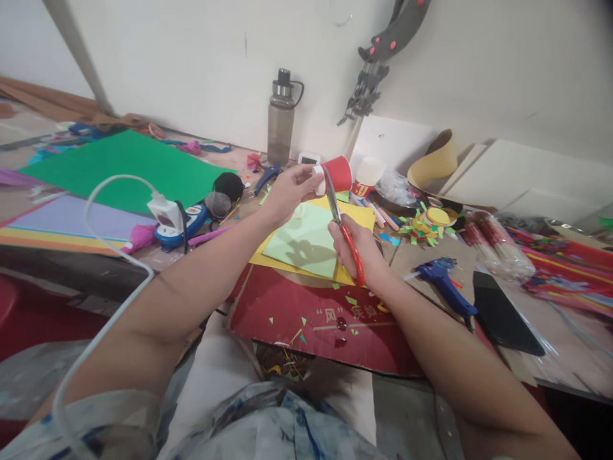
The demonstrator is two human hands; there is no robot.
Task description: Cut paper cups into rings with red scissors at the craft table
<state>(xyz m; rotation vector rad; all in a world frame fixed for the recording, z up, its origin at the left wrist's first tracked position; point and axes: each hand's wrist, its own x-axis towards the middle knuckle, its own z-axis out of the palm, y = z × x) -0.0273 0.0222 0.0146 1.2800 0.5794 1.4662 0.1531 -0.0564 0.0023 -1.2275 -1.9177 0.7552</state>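
My left hand [292, 195] grips a red paper cup [339, 174] by its white end, holding it sideways above the table. In my right hand [360, 246] is a pair of scissors [357, 252] with red handles, my fingers wrapped round them. The scissor blades point up and lie against the cup near its white part. Whether the blades have cut into the cup I cannot tell. Below both hands lie a pale green sheet [301, 239] and a yellow sheet [261, 257] on a red board [287, 306] strewn with small paper scraps.
A grey water bottle [280, 121] stands by the wall. Behind the cup is another paper cup [368, 176]. To the right lie a blue glue gun [445, 287] and a black phone [505, 313]. A blue power strip [179, 233] and a green sheet [129, 167] are on the left.
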